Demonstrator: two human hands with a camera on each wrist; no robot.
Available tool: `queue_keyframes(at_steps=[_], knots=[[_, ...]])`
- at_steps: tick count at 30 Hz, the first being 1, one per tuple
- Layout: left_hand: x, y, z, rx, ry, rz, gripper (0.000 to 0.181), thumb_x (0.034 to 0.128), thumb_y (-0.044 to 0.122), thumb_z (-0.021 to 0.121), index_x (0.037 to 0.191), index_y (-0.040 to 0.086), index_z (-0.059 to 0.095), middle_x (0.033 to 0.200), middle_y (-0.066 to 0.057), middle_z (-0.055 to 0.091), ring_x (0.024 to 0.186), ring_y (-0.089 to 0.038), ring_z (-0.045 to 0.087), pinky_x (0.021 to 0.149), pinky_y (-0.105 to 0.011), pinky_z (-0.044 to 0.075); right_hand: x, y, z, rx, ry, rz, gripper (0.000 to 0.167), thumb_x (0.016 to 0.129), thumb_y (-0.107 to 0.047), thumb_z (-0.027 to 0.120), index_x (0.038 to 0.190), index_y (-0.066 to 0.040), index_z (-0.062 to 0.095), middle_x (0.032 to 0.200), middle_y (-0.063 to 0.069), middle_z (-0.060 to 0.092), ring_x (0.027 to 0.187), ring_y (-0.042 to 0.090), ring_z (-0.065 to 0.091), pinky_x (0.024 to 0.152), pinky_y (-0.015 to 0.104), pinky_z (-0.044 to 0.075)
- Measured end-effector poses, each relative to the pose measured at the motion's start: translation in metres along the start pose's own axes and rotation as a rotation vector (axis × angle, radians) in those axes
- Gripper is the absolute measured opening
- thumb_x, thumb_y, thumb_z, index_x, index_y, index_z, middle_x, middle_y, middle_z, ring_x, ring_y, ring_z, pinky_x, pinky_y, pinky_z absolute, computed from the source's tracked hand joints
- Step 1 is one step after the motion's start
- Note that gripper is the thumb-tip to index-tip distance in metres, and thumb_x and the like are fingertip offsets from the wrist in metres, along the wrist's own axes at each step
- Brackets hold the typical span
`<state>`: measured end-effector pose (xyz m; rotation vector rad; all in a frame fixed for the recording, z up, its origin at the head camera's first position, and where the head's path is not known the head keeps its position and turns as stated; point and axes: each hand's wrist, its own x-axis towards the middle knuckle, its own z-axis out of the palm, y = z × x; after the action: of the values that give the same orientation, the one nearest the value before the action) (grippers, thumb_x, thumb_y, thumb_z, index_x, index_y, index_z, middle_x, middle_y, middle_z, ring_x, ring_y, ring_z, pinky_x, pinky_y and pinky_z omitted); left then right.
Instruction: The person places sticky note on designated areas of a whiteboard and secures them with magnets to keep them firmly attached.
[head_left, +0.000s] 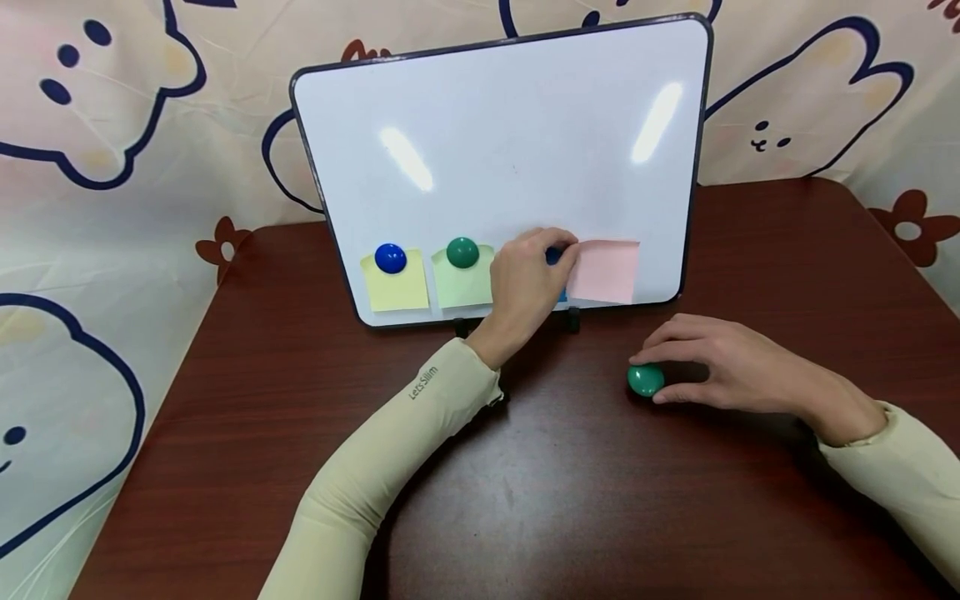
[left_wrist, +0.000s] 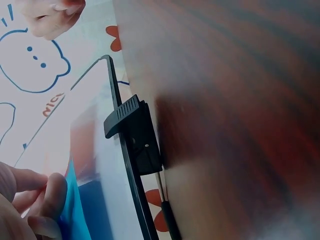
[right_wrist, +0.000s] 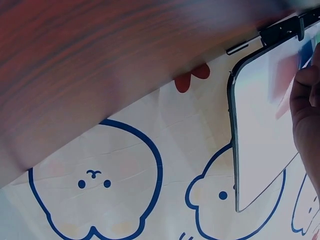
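My left hand (head_left: 525, 271) is at the lower part of a whiteboard (head_left: 525, 142), its thumb and fingers pinching the upper left corner of a pink sticky note (head_left: 606, 271). Beside that grip, a blue magnet (head_left: 553, 255) is partly covered by the fingers. A blue sticky note (left_wrist: 75, 210) shows under the fingers in the left wrist view; the head view shows only a sliver. My right hand (head_left: 735, 367) holds a round green magnet (head_left: 647, 380) between thumb and fingers, low over the table in front of the board's right end.
On the board's lower left, a blue magnet (head_left: 390, 258) sits on a yellow note (head_left: 397, 287) and a green magnet (head_left: 462, 252) on a green note (head_left: 461, 287). Black clips (left_wrist: 135, 132) support the board's bottom edge. A patterned cloth (head_left: 810, 92) hangs behind the brown table (head_left: 525, 500).
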<state>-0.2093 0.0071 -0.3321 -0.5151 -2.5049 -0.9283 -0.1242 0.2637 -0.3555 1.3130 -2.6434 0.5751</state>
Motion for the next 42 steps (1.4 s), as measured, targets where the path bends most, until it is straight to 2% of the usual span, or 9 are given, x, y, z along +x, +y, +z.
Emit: queue_keyframes(at_steps=[14,32,42], knots=[[0.0003,0.0024,0.0011,-0.008,0.028,-0.064,0.015,0.0931,0.028,0.069,0.095,0.017,0.079,0.087,0.003,0.078,0.071,-0.009,0.07,0.055,-0.019,0.048,0.0003,0.0005,-0.0007,0.004,0.001,-0.005,0.052,0.07,-0.031,0.091,0.118,-0.033,0.07,0.117,-0.022,0.062,0.108,-0.005,0.056,0.091,0.007,0.043],[0.0018,0.0021,0.0006,-0.017,0.014,-0.042,0.016,0.0929,0.028,0.07,0.097,0.016,0.079,0.089,0.003,0.078,0.076,-0.009,0.071,0.057,-0.019,0.048,0.001,-0.0006,-0.0023,0.011,0.003,-0.002,0.052,0.069,-0.029,0.091,0.117,-0.032,0.071,0.116,-0.021,0.063,0.107,-0.005,0.056,0.091,0.006,0.043],[0.0016,0.0,0.0003,-0.021,0.0,-0.019,0.016,0.0925,0.029,0.071,0.098,0.016,0.079,0.091,0.003,0.078,0.077,-0.008,0.071,0.059,-0.019,0.049,0.0038,0.0002,-0.0024,-0.008,0.036,0.018,0.053,0.07,-0.028,0.091,0.118,-0.031,0.07,0.116,-0.02,0.064,0.107,-0.005,0.056,0.091,0.007,0.043]])
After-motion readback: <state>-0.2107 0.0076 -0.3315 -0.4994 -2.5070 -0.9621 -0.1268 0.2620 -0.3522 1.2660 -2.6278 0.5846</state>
